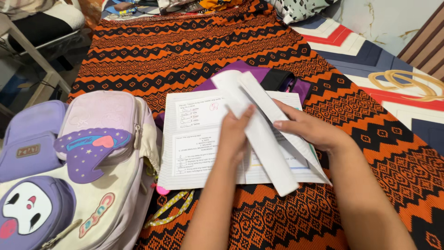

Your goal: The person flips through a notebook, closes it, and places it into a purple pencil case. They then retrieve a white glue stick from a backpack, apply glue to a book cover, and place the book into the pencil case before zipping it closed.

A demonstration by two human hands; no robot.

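An open notebook (pixel 196 139) with pasted worksheets lies on an orange-and-black patterned cloth (pixel 185 51). My left hand (pixel 233 134) rests on its middle, fingers against a bundle of white pages (pixel 259 129) that stand curled up off the book. My right hand (pixel 307 127) holds the same lifted pages from the right side, thumb on their edge. Both hands are on the pages, which hide part of the right-hand leaf.
A pale purple-and-cream backpack (pixel 83 180) with a ghost face patch lies at the left, touching the notebook. A purple pouch (pixel 282 78) sits behind the notebook. A patterned strap (pixel 171 208) lies below it. A white chair frame (pixel 32 51) stands far left; a striped mat (pixel 393 69) lies to the right.
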